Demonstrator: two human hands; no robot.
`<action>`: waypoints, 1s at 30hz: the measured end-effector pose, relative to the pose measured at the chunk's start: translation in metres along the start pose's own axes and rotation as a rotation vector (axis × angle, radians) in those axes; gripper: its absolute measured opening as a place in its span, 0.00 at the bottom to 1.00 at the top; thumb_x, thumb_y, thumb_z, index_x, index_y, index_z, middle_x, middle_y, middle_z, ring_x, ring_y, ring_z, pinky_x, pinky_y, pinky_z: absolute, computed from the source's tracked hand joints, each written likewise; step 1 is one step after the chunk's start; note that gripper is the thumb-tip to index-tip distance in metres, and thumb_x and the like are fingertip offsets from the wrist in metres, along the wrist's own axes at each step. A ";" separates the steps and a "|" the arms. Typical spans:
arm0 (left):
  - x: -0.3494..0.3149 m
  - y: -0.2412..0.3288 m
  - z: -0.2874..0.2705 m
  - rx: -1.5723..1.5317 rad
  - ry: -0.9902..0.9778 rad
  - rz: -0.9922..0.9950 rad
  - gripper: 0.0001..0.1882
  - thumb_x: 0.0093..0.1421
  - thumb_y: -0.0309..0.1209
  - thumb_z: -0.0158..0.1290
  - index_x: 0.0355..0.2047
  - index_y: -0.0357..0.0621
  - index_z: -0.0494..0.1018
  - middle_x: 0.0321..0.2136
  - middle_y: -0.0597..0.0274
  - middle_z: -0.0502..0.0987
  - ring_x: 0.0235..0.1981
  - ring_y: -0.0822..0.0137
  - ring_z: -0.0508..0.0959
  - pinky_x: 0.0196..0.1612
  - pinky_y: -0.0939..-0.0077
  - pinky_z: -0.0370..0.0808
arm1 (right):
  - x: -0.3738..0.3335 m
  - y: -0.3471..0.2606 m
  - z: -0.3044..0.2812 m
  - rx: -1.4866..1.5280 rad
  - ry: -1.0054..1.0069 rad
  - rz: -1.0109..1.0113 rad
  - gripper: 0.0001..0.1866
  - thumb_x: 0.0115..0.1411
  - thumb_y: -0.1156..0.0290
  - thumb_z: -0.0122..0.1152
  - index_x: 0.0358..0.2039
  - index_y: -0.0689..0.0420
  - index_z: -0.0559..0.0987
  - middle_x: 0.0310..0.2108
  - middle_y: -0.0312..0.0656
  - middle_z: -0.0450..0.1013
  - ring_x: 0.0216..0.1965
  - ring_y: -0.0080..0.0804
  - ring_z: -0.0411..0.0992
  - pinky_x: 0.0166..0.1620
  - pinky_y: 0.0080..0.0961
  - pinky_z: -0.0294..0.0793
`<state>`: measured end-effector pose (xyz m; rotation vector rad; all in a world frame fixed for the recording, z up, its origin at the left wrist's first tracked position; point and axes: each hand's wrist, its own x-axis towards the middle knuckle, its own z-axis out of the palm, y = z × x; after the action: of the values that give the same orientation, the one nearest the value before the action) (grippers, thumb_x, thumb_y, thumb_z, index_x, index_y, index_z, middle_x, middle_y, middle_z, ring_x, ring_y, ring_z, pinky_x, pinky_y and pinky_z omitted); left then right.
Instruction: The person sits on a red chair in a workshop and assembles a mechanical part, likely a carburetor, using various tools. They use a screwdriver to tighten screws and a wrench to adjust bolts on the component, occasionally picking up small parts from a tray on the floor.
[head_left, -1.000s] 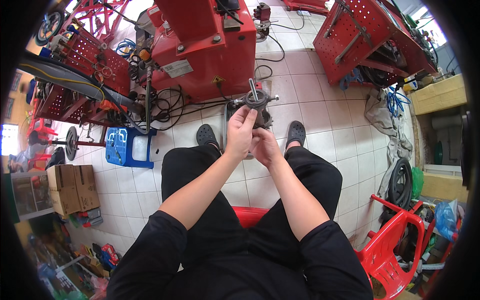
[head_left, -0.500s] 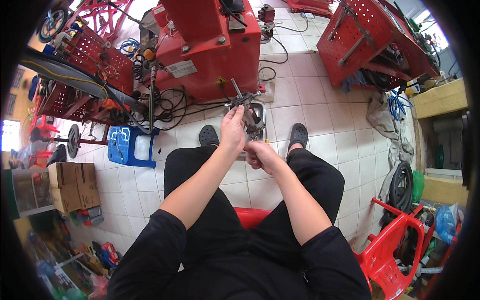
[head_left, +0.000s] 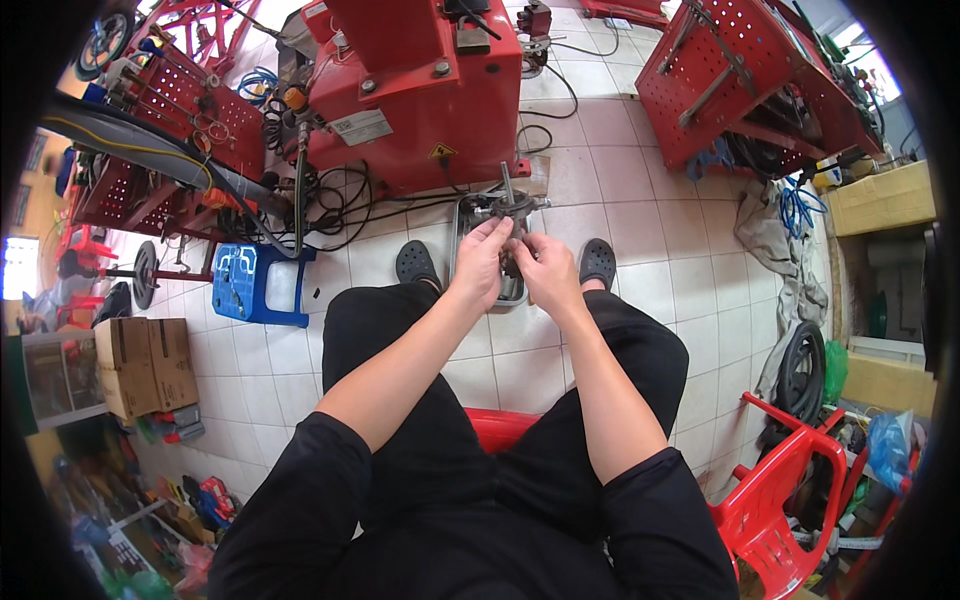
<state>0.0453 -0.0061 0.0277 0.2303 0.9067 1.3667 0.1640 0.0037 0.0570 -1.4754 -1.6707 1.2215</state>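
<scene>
Both bare hands were on the same dark metal part, which sat out past the knees, right in the middle between the two clogs. Thin bright rod stuck up out of the top of it, and a shiny bolt poked out on the right side. Left hand had the near-left side, thumb and fingers pinching the part's body. Right hand was just beside it with its fingers bent in against the lower end; their tips were partly hidden, so I couldn't tell if they were actually pinching anything.

Behind and under all that was a grey metal tray on the white tiled floor. Couldn't tell if the part touched it or was held clear.

Black clogs on the feet, black trousers, and a bit of red seat showed between the thighs. Straight ahead stood a big red machine with black cables tangled on the floor to its left. Blue plastic stool off to the left, cardboard boxes nearer on that side. Over on the right: a red perforated cart, a black wheel and a red plastic chair.
</scene>
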 end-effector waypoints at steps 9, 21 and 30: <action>0.000 0.003 0.002 -0.028 -0.044 -0.007 0.04 0.58 0.31 0.56 0.33 0.47 0.74 0.27 0.70 0.76 0.27 0.77 0.72 0.34 0.83 0.67 | -0.001 -0.001 -0.001 -0.028 0.059 -0.052 0.18 0.58 0.64 0.53 0.39 0.67 0.76 0.20 0.52 0.72 0.22 0.40 0.73 0.28 0.32 0.68; 0.004 0.002 -0.006 -0.075 -0.094 -0.103 0.04 0.56 0.29 0.57 0.32 0.48 0.73 0.26 0.72 0.75 0.27 0.78 0.72 0.33 0.82 0.68 | 0.000 0.001 0.002 0.030 0.082 -0.016 0.15 0.58 0.65 0.56 0.26 0.67 0.74 0.18 0.52 0.69 0.19 0.34 0.67 0.27 0.30 0.66; 0.005 0.000 -0.008 -0.079 -0.060 -0.110 0.06 0.55 0.30 0.58 0.33 0.49 0.73 0.25 0.72 0.74 0.26 0.77 0.72 0.31 0.81 0.68 | 0.000 -0.003 -0.002 -0.080 0.036 0.004 0.18 0.58 0.63 0.54 0.39 0.66 0.77 0.23 0.57 0.72 0.26 0.49 0.74 0.31 0.35 0.70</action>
<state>0.0398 -0.0042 0.0200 0.1581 0.8018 1.2847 0.1644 0.0038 0.0603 -1.5395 -1.7110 1.1355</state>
